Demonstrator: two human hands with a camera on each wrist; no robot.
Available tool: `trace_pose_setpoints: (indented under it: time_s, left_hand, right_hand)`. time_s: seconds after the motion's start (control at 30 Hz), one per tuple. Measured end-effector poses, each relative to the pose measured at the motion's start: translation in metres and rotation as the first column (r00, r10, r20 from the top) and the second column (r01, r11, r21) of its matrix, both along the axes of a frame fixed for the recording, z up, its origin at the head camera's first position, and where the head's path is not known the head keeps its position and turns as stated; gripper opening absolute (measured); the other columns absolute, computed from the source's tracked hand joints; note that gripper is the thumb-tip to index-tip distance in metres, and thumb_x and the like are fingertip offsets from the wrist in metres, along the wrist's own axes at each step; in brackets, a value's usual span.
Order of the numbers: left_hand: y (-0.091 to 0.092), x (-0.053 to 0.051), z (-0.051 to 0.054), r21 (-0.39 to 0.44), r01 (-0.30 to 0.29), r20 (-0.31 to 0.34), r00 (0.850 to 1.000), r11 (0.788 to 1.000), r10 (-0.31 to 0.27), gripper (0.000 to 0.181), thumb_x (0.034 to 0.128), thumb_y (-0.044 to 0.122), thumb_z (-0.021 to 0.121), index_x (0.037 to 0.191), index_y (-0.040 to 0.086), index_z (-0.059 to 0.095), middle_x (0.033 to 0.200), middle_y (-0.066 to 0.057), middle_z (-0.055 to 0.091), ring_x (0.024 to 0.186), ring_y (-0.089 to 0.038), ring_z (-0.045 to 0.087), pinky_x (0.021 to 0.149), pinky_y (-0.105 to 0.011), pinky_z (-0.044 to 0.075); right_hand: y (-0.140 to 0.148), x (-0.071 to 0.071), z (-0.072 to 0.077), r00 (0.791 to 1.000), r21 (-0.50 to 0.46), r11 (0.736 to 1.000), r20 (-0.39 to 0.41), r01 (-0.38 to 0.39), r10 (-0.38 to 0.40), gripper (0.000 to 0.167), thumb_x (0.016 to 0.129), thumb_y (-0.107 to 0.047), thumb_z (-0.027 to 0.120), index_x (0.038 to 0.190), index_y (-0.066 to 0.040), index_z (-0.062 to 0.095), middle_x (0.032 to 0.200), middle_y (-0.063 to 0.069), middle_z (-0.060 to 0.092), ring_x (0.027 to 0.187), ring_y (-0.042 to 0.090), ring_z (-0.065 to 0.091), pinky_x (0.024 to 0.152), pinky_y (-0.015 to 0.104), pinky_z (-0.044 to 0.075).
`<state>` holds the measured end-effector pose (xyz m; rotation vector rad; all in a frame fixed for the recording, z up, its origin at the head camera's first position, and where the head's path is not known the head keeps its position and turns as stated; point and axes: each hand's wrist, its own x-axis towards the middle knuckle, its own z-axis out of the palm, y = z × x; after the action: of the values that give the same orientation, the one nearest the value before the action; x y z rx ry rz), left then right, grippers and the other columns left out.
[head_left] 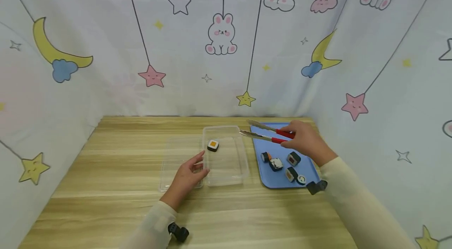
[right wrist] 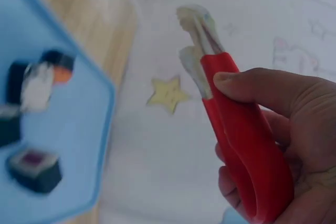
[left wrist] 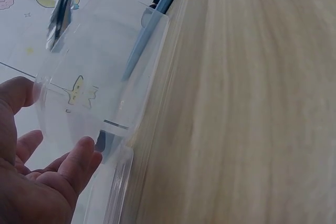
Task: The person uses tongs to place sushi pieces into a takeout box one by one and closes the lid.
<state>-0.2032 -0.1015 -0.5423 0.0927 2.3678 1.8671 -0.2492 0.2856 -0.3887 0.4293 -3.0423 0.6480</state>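
A clear plastic box (head_left: 229, 162) stands mid-table with one sushi roll piece (head_left: 213, 145), orange on top, near its far left corner. My left hand (head_left: 187, 178) touches the box's left wall, fingers loosely bent; in the left wrist view a fingertip meets the box rim (left wrist: 39, 85). My right hand (head_left: 305, 143) holds red-handled metal tongs (head_left: 285, 134) above the blue tray (head_left: 263, 180). The tongs' arms stand spread, with nothing seen between the tips. On the tray lie several sushi pieces (head_left: 276, 164), mostly toward its near side.
A flat clear lid or second container (head_left: 173, 162) lies left of the box, partly behind the left hand. The wooden table (head_left: 123, 209) ends at a patterned curtain (head_left: 190, 96) at the back and sides.
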Motion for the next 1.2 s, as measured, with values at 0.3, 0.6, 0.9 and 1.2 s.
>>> trace_pose_setpoints:
  time_s: [0.3,0.6,0.9,1.2]
  left_hand:
    - [-0.003,0.003,0.005,-0.005,-0.010,-0.001,1.000,1.000,0.010,0.067,0.0964,0.010,0.074,0.158,0.015,0.047,0.153,-0.023,0.051,0.135,-0.038,0.056,0.103,-0.049,0.053]
    - [-0.003,0.002,0.003,0.015,-0.004,-0.014,1.000,1.000,0.004,0.067,0.0958,0.011,0.075,0.157,0.014,0.048,0.151,-0.024,0.052,0.134,-0.039,0.057,0.103,-0.049,0.052]
    - [-0.001,0.002,0.000,0.024,0.002,-0.016,1.000,1.000,-0.002,0.067,0.0961,0.012,0.075,0.157,0.015,0.048,0.151,-0.024,0.053,0.134,-0.038,0.057,0.106,-0.052,0.050]
    - [-0.001,0.001,-0.003,0.019,-0.006,-0.016,1.000,1.000,0.006,0.067,0.0960,0.012,0.075,0.157,0.015,0.048,0.151,-0.023,0.053,0.134,-0.038,0.057,0.106,-0.052,0.049]
  right_hand:
    - [0.063,0.027,-0.018,0.982,0.043,0.997,0.176,0.062,-0.069,0.046,0.080,-0.017,0.090,0.119,0.003,0.076,0.099,0.011,0.067,0.085,0.024,0.061,0.066,0.034,0.054]
    - [0.065,0.026,-0.032,0.977,0.033,0.998,0.203,0.055,-0.061,0.035,0.079,-0.015,0.089,0.110,-0.002,0.081,0.094,0.008,0.069,0.086,0.025,0.061,0.068,0.035,0.055]
    - [0.059,0.024,-0.038,0.980,0.007,0.999,0.193,0.049,-0.049,0.029,0.079,-0.011,0.089,0.106,-0.004,0.082,0.087,0.001,0.068,0.083,0.021,0.060,0.067,0.034,0.053]
    - [0.055,0.028,-0.019,0.994,0.006,0.999,0.105,0.032,-0.033,0.030,0.080,-0.013,0.088,0.108,-0.003,0.081,0.090,0.003,0.071,0.081,0.020,0.061,0.066,0.032,0.053]
